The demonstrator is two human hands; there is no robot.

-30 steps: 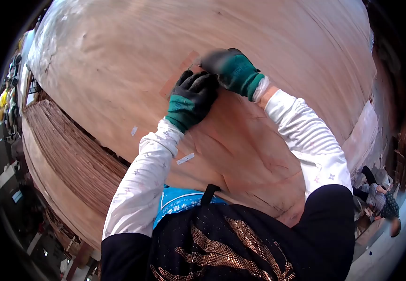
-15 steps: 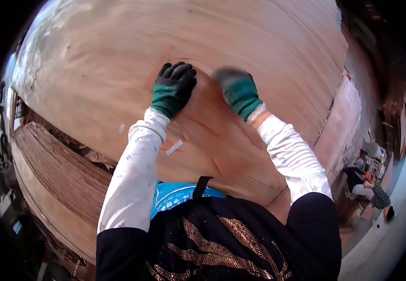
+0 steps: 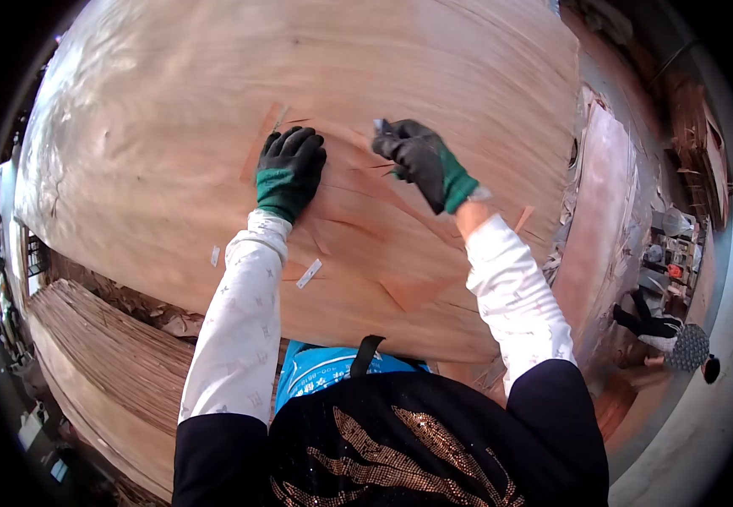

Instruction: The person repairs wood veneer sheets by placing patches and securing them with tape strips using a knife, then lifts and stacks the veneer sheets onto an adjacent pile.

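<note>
A large, thin wood veneer sheet [image 3: 163,186] spreads under both hands, with splits and raised edges around its middle. My left hand [image 3: 290,173], in a green and black glove, lies flat on it with fingers stretched forward. Beside those fingers is a reddish veneer strip [image 3: 258,145]. My right hand [image 3: 421,162], gloved alike, is closed over the sheet around a small tool [image 3: 379,126]; only its pale tip shows, and I cannot make out its exact kind. A triangular reddish veneer piece [image 3: 417,291] lies nearer my body.
Two small white strips [image 3: 309,273] [image 3: 215,256] lie on the sheet. Stacked veneer [image 3: 121,338] stands at the left, and a pinkish veneer stack [image 3: 599,194] at the right. Another person [image 3: 675,340] is at the far right beside assorted items.
My right hand has turned and lifted somewhat, now showing the tool's tip. The triangular piece and loose strips show more plainly. The view has shifted, and the other person has bent differently.
</note>
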